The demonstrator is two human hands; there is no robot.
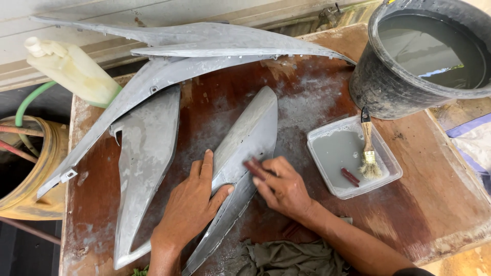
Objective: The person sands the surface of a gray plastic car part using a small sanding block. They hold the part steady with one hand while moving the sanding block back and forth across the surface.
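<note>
A long, pointed grey body panel (248, 135) lies on the wet wooden table (424, 204), coated in dull sanding residue. My left hand (192, 204) lies flat on its lower left edge and holds it down. My right hand (284, 186) presses a small dark red piece of sandpaper (254, 168) against the panel's right side. A second grey panel (146, 153) lies just left of my left hand. A larger winged grey panel (194, 43) spans the back of the table.
A clear plastic tray (391, 174) of cloudy water at the right holds a paintbrush (368, 148) and a red scrap (350, 176). A black bucket (383, 82) of water stands at the back right. A grey rag (286, 258) lies near the front edge. A cream plastic bottle (71, 69) sits at the back left.
</note>
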